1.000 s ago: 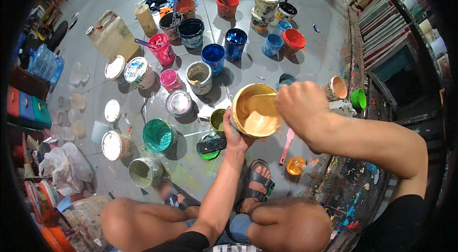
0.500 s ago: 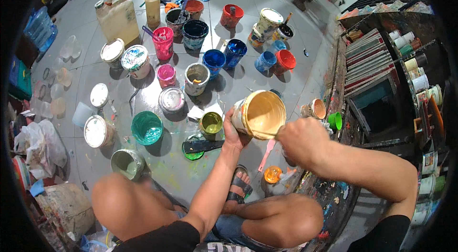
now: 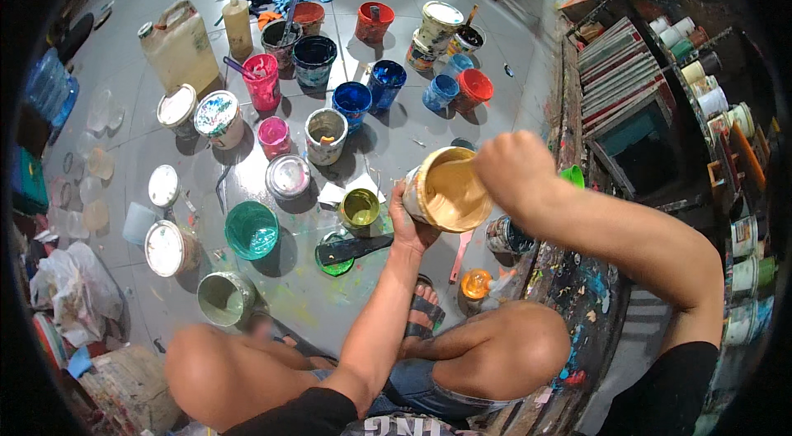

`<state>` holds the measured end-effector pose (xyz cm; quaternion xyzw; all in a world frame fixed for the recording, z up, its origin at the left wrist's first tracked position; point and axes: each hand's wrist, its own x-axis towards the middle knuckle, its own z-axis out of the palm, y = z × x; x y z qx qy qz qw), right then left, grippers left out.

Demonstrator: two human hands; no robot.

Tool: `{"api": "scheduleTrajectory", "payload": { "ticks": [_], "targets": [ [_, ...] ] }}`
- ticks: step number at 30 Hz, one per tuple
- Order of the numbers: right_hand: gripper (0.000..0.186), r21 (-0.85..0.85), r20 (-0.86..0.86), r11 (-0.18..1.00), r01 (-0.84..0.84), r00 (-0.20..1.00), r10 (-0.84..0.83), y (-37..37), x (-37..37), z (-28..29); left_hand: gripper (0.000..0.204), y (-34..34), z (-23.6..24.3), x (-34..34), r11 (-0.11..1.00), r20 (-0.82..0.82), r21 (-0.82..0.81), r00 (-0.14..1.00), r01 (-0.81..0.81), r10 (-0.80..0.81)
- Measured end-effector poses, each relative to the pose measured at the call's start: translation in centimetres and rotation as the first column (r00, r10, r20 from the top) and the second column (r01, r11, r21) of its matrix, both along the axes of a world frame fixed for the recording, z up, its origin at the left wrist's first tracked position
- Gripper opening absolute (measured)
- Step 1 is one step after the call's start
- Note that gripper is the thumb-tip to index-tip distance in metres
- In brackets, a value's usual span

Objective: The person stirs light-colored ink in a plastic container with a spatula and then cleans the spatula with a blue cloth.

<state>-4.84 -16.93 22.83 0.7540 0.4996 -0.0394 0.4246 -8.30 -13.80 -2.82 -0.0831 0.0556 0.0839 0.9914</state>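
My left hand (image 3: 415,224) grips a tub of tan-yellow paint (image 3: 448,193) from its left side and underneath, holding it tilted with the mouth facing right. My right hand (image 3: 516,165) is closed in a fist at the tub's upper right rim. Whatever it holds is hidden behind the fingers, and motion smears it a little. Below the tub on the floor lies a pink stick (image 3: 460,258). Left of my left hand stands a cup of olive paint (image 3: 360,207). A dark spatula (image 3: 355,250) rests across a green-smeared lid (image 3: 334,267) nearby.
Several paint tubs stand ahead, among them a green one (image 3: 252,230), a blue one (image 3: 352,104) and a red one (image 3: 474,89). A large jug (image 3: 177,48) stands far left. A cup of orange paint (image 3: 476,283) sits by my right knee. A paint-stained wooden rack (image 3: 627,98) lines the right.
My right hand has risen from the tub's lower right rim to its upper right. The tub has shifted slightly, its mouth turned more to the right. The whole view has moved a little.
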Motion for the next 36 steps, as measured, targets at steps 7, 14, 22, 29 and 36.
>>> {"api": "scheduleTrajectory", "payload": {
  "ticks": [7,14,22,29,36],
  "targets": [
    [0.012,0.110,-0.060,0.993,-0.042,0.997,0.049,-3.8,1.7,-1.0,0.054,0.9,-0.4,-1.1,1.000,-0.029,0.027,0.999,-0.012,0.012],
    [0.011,-0.039,-0.243,0.994,0.104,0.964,-0.110,-2.7,-2.1,-1.6,0.055,2.1,-1.9,-1.8,0.994,-0.089,0.095,0.994,-0.056,0.065],
    [0.008,0.168,0.077,0.984,-0.067,0.996,0.054,-2.7,-1.2,-1.7,0.053,0.4,-0.5,-1.5,0.998,-0.069,0.053,0.998,0.014,-0.010],
    [0.010,0.265,0.022,0.963,-0.053,0.999,0.049,-1.1,1.9,-2.2,0.067,4.4,-1.2,-1.8,0.987,-0.060,0.135,0.993,-0.089,0.098],
    [0.009,0.076,-0.107,0.996,-0.044,0.993,0.052,-2.9,-3.5,-2.1,0.061,3.3,-0.4,-1.8,0.990,-0.040,0.116,0.995,-0.086,0.091]
  ]
}}
